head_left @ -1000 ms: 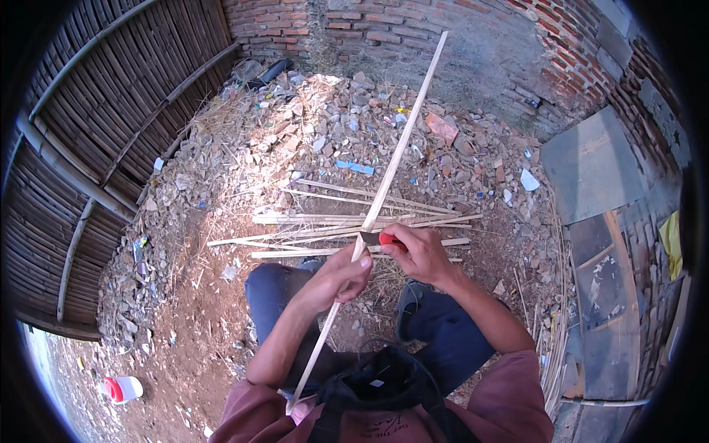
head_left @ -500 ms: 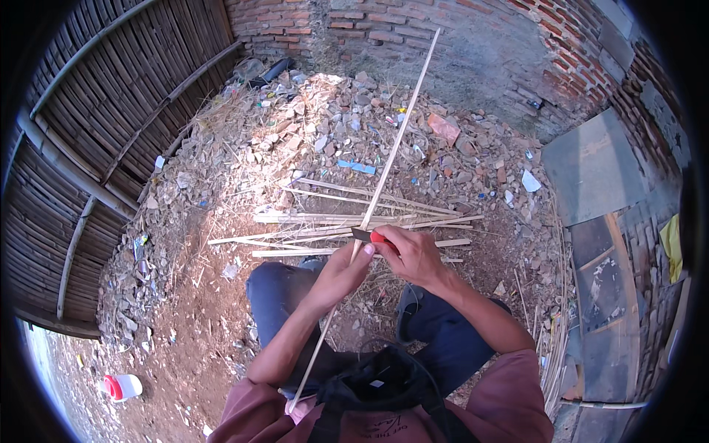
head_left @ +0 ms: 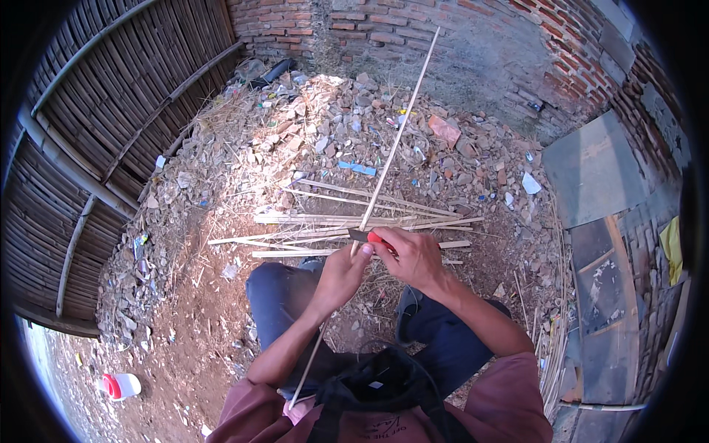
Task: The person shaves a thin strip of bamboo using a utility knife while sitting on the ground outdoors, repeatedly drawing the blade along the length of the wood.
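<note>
A long pale bamboo strip (head_left: 398, 135) runs from my lap up and away toward the brick wall. My left hand (head_left: 344, 275) is closed around it near its middle, thumb on top. In my right hand (head_left: 415, 260) is a knife (head_left: 360, 235) with a red handle and a short dark blade. The blade lies across the strip just beyond my left thumb and touches it. Beneath and beyond my hands, several more bamboo strips (head_left: 310, 219) lie in a loose crossed pile on the ground.
Rubble and litter (head_left: 354, 111) cover the ground up to a brick wall (head_left: 443, 59). A bamboo fence (head_left: 81, 140) stands left, grey boards (head_left: 597, 170) lean at right. A white container with a red lid (head_left: 122, 386) sits lower left. More thin strips lie at right.
Both hands and the knife have shifted very slightly to the left along with the strip. The grip of each hand stays the same.
</note>
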